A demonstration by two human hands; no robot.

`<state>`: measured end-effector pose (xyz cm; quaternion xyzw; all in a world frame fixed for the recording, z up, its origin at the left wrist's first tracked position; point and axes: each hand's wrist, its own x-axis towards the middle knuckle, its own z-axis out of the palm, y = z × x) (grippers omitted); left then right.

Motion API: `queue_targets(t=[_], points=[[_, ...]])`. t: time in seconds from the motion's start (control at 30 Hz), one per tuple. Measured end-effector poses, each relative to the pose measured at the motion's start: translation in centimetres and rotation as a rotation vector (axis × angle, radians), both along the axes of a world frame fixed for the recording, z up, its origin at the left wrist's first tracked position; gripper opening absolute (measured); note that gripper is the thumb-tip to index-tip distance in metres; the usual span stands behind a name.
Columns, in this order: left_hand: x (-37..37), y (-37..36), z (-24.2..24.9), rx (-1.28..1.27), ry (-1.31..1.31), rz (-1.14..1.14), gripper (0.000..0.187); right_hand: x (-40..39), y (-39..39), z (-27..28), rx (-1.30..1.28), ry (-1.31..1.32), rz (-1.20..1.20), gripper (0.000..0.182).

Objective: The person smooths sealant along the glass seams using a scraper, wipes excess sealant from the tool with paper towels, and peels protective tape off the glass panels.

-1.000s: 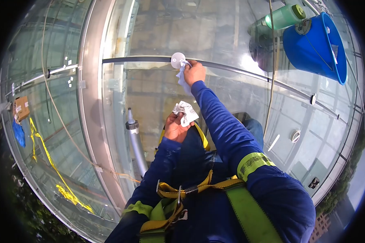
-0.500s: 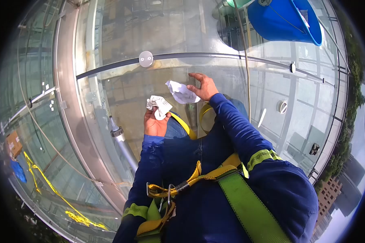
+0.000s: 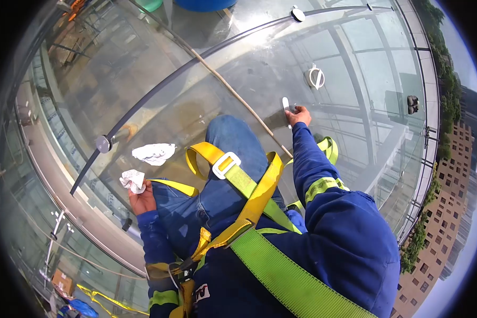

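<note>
My left hand [image 3: 142, 201] is closed around a crumpled white paper or cloth wipe [image 3: 132, 180], low at the left beside my knee. A second crumpled white wipe [image 3: 154, 153] lies on the glass just beyond it. Out to the right, my right hand [image 3: 300, 115] reaches down to the glass, its fingers closed on a slim white flat strip [image 3: 285, 104] with rounded ends. Part of the strip is hidden by the fingers. A white ring-shaped object [image 3: 316, 78], like a tape roll, lies a little farther off.
A rope [image 3: 233, 93] runs across the glass panel past my knee. Dark joints with round metal fittings [image 3: 104, 143] divide the panels. A blue bucket [image 3: 204, 4] stands at the top edge. Yellow-green harness straps [image 3: 259, 199] hang across my legs. A small dark object [image 3: 412, 104] lies far right.
My right hand has left the loose wipe and moved right to the white strip, closing on it. My left hand still holds its wipe. The view has turned and shifted right.
</note>
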<state>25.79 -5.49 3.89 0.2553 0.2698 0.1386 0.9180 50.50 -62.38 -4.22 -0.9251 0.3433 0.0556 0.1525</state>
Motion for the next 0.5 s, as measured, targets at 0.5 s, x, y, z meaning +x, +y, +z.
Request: queue_targets(t=[0.5], points=[[-0.4, -1.0, 1.5, -0.034, 0.155, 0.064, 0.025, -0.3, -1.6, -3.7, 0.045, -0.078, -0.02, 0.054]])
